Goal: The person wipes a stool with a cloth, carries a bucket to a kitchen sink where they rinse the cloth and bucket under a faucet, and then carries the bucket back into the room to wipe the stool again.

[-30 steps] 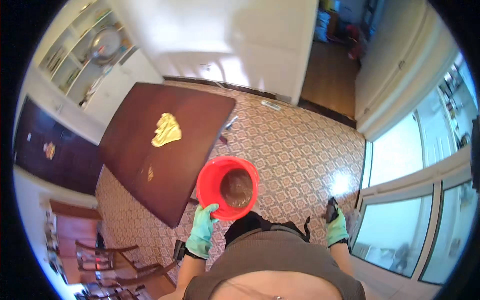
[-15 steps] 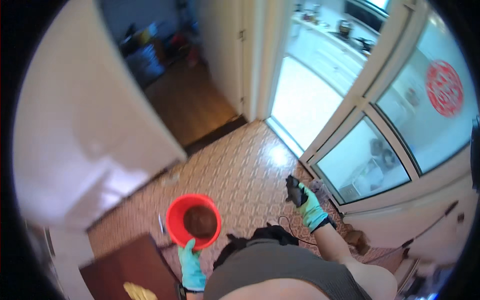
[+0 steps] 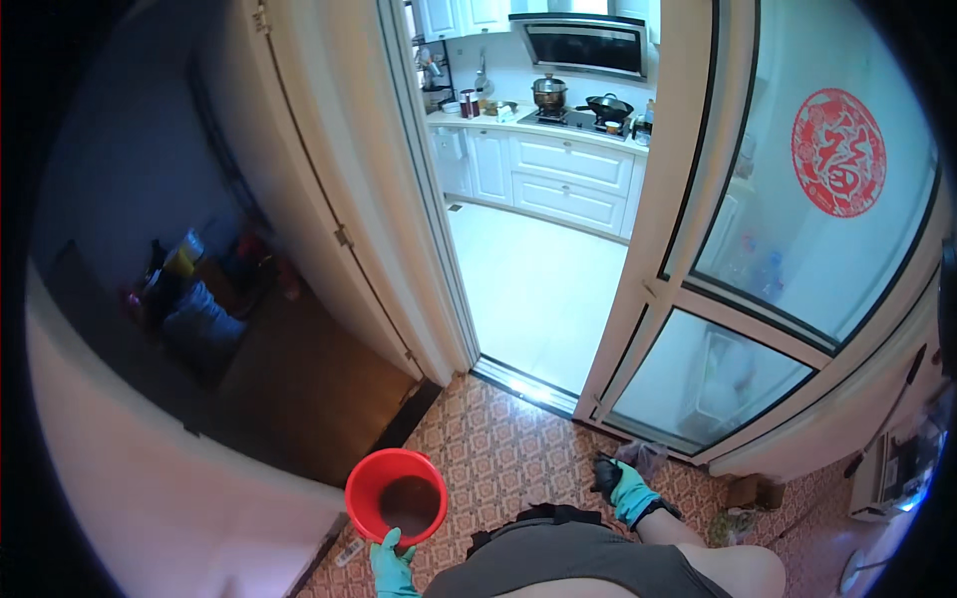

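Note:
My left hand [image 3: 392, 565], in a mint-green rubber glove, is closed on the near rim of a red bucket [image 3: 361, 498]. Murky brown water [image 3: 410, 505] fills the lower part of the bucket. On the right, my right hand [image 3: 632, 491], gloved alike with a dark band at the wrist, is closed round a crumpled dark grey cloth [image 3: 604, 474]. The cloth hangs above the patterned floor, beside a clear plastic bag [image 3: 646, 456] by the glass door.
Ahead, a doorway with a raised sill [image 3: 525, 392] opens onto a white kitchen floor [image 3: 543, 289]. A framed glass door [image 3: 710, 374] stands at right, a dark room [image 3: 299, 389] at left. A cardboard box [image 3: 755, 492] sits near the right wall.
My view has swung toward the kitchen, and the brown table at lower left has left the picture. The bucket and the cloth have stayed in my hands.

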Tool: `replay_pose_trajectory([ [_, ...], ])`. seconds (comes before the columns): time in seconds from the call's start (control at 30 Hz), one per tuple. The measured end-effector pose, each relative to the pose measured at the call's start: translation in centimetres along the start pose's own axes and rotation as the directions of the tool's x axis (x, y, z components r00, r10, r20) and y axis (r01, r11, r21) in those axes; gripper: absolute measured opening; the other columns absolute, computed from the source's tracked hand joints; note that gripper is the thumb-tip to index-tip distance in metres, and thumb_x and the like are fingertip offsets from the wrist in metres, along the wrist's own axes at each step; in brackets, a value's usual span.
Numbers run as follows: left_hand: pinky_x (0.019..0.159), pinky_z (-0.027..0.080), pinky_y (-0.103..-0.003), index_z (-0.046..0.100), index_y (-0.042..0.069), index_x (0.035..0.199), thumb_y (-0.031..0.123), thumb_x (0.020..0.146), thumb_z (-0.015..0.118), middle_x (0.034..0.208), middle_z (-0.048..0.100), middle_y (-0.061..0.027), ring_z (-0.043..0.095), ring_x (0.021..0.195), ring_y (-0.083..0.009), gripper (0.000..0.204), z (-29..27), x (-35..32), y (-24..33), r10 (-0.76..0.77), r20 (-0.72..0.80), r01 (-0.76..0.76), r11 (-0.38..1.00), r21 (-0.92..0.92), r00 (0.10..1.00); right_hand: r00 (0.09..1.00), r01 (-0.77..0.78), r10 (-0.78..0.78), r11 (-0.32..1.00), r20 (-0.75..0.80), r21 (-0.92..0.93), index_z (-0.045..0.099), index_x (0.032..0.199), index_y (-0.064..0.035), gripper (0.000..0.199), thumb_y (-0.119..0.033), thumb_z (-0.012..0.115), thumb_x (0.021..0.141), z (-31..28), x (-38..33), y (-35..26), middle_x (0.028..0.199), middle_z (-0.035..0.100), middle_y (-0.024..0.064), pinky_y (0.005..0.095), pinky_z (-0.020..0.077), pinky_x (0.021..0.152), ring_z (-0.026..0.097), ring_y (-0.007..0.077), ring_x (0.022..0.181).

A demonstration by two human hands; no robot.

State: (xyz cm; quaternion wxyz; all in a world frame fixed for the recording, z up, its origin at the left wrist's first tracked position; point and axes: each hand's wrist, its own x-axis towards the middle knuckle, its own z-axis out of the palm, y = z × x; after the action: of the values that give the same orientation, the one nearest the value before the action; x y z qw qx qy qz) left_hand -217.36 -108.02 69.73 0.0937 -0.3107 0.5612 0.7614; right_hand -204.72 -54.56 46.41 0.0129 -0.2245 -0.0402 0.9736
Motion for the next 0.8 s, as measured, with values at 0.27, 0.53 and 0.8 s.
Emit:
replay_pose_trajectory([
  [0.27, 0.079, 0.054, -0.034, 0.058, 0.013, 0.126, 0.02, 0.088, 0.066, 0.121, 0.06, -0.0016, 0.06, 0.106, -0.0162, 0.04, 20.5, 8.7, 9.1, 0.037, 0.297, -0.099, 0.976, 0.196, 0.954, 0.976, 0.209, -0.178, 0.929, 0.124, -0.305, 0.054, 0.132, -0.0025, 0.039, -0.026, 0.048, 0.101, 26.2, 16.7, 1.1, 0.121, 0.064, 0.0084, 0.0439, 0.0532, 0.086, 0.064, 0.0271, 0.101],
  [0.53, 0.07, 0.057, -0.027, 0.061, 0.009, 0.12, 0.019, 0.089, 0.071, 0.106, 0.067, -0.0003, 0.066, 0.089, -0.0117, 0.034, 43.1, 22.4, 15.7, -0.137, 0.57, -0.036, 0.959, 0.282, 0.81, 0.854, 0.454, -0.355, 0.866, 0.379, -0.211, 0.035, 0.15, -0.0104, 0.052, -0.025, 0.044, 0.101, 44.5, 30.3, -7.6, 0.149, 0.045, 0.0082, 0.0444, 0.0449, 0.101, 0.05, 0.023, 0.129],
  [0.8, 0.066, 0.055, -0.024, 0.064, 0.008, 0.115, 0.019, 0.089, 0.072, 0.099, 0.067, -0.0013, 0.064, 0.082, -0.0099, 0.029, 60.2, 33.2, 18.6, -0.37, 0.652, -0.005, 0.868, 0.497, 0.662, 0.901, 0.307, -0.417, 0.423, 0.118, -0.853, 0.06, 0.116, -0.0038, 0.028, -0.017, 0.064, 0.092, 52.3, 40.3, -14.1, 0.096, 0.067, 0.0067, 0.0302, 0.0562, 0.074, 0.067, 0.0189, 0.083],
])
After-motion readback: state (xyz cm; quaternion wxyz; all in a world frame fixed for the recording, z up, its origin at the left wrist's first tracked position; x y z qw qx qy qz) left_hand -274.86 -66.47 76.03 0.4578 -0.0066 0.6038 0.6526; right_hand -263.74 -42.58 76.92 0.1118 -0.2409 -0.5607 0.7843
